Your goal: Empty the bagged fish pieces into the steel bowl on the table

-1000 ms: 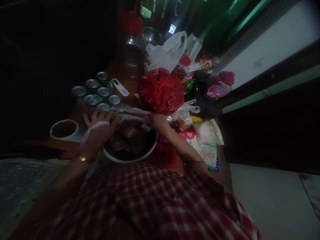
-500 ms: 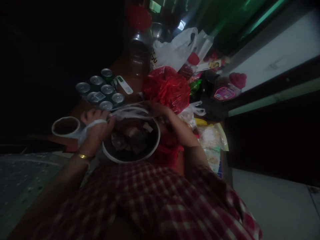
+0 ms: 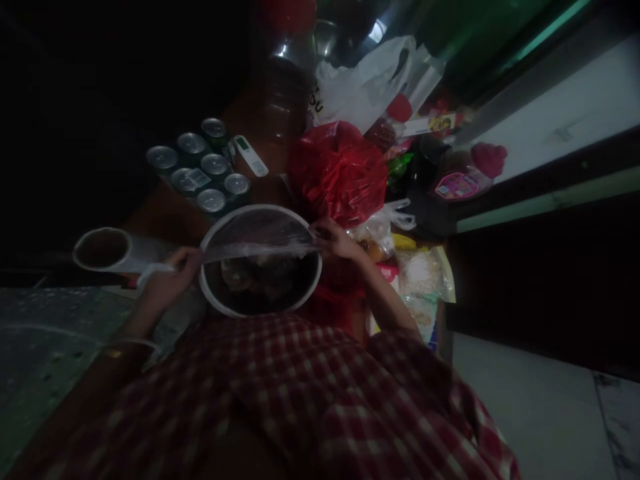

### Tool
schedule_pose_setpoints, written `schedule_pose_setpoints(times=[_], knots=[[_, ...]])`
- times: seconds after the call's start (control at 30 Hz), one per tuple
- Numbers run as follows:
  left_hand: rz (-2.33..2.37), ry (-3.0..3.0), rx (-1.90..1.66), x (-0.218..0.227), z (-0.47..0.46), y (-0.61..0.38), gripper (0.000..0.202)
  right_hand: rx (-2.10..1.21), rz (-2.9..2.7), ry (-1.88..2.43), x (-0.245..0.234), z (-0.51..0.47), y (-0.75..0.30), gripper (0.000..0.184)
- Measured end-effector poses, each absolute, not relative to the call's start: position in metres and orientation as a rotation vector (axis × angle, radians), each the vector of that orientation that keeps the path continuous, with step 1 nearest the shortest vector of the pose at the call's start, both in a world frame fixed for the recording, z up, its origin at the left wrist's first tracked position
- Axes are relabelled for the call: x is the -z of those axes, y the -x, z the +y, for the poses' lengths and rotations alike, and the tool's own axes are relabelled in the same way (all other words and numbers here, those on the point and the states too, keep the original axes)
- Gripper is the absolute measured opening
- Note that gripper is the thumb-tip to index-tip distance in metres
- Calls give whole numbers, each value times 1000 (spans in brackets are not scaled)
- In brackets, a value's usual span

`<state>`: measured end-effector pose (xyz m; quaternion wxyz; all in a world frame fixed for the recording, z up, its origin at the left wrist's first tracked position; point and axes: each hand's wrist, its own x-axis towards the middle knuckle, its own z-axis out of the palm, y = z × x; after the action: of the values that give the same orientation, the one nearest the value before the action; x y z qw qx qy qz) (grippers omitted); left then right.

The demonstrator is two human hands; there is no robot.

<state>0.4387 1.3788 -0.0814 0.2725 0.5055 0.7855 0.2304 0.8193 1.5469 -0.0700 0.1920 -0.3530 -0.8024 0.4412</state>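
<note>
A dark bowl with a white rim [image 3: 306, 291] holds dark pieces of food and stands on the table right in front of me. A sheet of clear plastic wrap [image 3: 260, 237] lies stretched over the far half of the bowl. My left hand [image 3: 167, 283] is closed on the wrap's left end beside the rim. My right hand [image 3: 336, 241] pinches the wrap's right end at the bowl's right edge. A roll of plastic wrap [image 3: 113, 251] lies to the left of my left hand.
Several green drink cans [image 3: 200, 170] stand behind the bowl, with a white remote [image 3: 251, 157] beside them. A red plastic bag [image 3: 337, 170], a white bag [image 3: 365, 87], a large brown bottle [image 3: 285, 87] and food packets [image 3: 423, 277] crowd the table's back and right. The scene is dim.
Both hands have drawn apart and toward me, and the bunched wrap is now spread flat over the bowl's far half. The left hand moved down to the left rim.
</note>
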Motion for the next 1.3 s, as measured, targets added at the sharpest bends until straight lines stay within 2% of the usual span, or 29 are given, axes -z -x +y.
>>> schedule_pose_setpoints(times=[0.1,0.23,0.4,0.53,0.63,0.8,1.07,1.2,1.3], knots=[[2017,-1323,-826,105,1356,-436,43,-983,-2361,978,72,1508,-829,23],[1919,-1449,-964,119,1342,-437,35,-773,-2561,942,67,1482,-824,22],[1766,-1691,-1053,112,1331,-440,23,-716,-2679,833,60,1464,-830,23],[1580,-1790,-1151,111,1323,-440,8,-686,-2590,899,70,1437,-853,21],[1512,-1736,-1116,115,1320,-439,6,-673,-2585,978,80,1421,-865,19],[1532,-1528,-1116,118,1321,-440,14,-730,-2660,1141,85,1414,-866,21],[1629,-1065,-1156,115,1313,-462,30,-756,-2599,1113,86,1394,-857,25],[1662,-1146,-1165,106,1313,-468,32,-663,-2535,1131,86,1384,-850,20],[1769,-1250,-974,95,1318,-471,40,-596,-2550,1188,79,1384,-846,14]])
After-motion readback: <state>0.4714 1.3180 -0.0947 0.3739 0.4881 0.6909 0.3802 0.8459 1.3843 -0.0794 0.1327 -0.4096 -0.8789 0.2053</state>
